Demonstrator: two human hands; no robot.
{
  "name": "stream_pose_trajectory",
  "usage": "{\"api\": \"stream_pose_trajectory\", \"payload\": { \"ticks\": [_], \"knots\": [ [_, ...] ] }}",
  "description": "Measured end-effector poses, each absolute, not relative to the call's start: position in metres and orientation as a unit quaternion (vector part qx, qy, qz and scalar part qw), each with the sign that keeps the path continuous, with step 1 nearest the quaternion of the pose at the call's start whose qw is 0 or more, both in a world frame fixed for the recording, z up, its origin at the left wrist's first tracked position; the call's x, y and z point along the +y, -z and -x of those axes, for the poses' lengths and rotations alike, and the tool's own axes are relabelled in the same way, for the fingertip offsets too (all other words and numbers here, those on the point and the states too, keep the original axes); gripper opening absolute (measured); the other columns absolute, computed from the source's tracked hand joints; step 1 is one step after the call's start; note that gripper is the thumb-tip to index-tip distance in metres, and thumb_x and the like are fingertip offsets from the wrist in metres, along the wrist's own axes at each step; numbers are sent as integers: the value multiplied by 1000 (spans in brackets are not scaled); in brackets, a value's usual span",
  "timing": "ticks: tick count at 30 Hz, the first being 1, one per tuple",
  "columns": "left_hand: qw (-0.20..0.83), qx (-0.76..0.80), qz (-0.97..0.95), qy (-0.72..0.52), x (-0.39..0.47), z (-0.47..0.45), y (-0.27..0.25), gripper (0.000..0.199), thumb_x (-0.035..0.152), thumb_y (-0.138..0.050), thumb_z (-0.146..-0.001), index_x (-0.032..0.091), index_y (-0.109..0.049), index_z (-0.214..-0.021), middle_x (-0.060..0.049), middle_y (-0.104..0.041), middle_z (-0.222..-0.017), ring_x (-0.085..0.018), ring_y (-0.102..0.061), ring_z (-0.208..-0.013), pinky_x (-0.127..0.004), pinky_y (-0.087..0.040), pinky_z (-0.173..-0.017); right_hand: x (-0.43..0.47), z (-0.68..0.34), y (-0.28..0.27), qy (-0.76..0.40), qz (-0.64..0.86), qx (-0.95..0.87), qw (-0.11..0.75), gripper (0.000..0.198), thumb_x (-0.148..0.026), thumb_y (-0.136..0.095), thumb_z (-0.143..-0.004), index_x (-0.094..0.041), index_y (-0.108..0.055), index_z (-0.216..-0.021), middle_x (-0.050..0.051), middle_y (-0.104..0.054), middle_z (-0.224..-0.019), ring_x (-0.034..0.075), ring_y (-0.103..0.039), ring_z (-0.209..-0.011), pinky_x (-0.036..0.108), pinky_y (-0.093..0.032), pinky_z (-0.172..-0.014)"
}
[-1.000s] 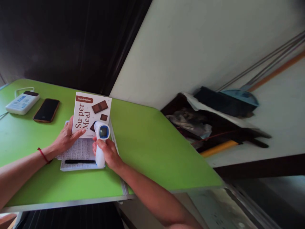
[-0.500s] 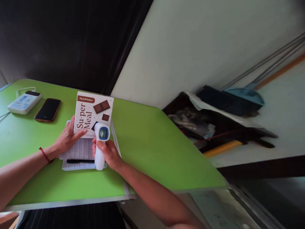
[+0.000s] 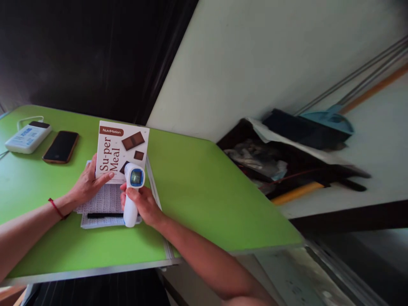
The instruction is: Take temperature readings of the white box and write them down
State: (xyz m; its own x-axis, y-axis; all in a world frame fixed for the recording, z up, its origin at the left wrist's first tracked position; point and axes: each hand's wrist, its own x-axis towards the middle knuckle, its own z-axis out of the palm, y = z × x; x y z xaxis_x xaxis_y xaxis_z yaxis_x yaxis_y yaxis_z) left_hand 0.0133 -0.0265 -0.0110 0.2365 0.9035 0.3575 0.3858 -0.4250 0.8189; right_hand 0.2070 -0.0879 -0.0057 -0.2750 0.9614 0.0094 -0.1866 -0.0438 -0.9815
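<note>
While the left hand steadies the "NutriMotion Su-per Meal" box, the right hand grips a thermometer.

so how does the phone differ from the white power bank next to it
The phone is dark with an orange-brown edge; the power bank is white with a dark end and blue print. The phone looks thin and flat, the power bank thicker and boxy. A white cable runs from the power bank; none shows on the phone. Both lie flat and untouched on the green table, far from either hand.
</note>
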Motion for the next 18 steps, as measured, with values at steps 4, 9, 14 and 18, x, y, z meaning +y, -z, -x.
{"api": "stream_pose_trajectory", "payload": {
  "ticks": [4, 9, 14, 18],
  "knots": [
    [306, 443, -728, -425, -26, -13, 12, 55, 52, -60, -89, 21, -48, -132, -13, -64, -126, -32, -61, -113, -53, -50, -96, -88, -207, 5, -621, 377, -505, 467, 42, -58, -70, -75, -19, -61, -88, -2, -58, -63, 12, -54, -53, 27, -46, -52],
    [325, 436, -720, -432, -27, -12, 10, 59, 54, -62, -87, 20, -46, -133, -13, -65, -126, -32, -62, -114, -52, -51, -95, -88, -207, 7, -621, 369, -507, 471, 42, -58, -70, -75, -19, -60, -85, -2, -58, -63, 12, -54, -52, 27, -46, -51],
    [322, 443, -718, -430, -29, -13, 6, 66, 55, -69, -80, 21, -47, -132, -12, -66, -122, -33, -62, -112, -53, -51, -96, -88, -207, 10, -626, 355, -499, 483, 43, -60, -70, -74, -20, -58, -85, -4, -57, -61, 11, -53, -50, 27, -46, -50],
    [306, 455, -721, -424, -30, -14, 5, 65, 54, -70, -80, 22, -47, -132, -10, -66, -121, -32, -63, -111, -52, -52, -96, -88, -207, 11, -617, 365, -501, 485, 42, -59, -69, -76, -20, -58, -85, -3, -57, -61, 11, -53, -51, 27, -46, -51]
  ]
}}
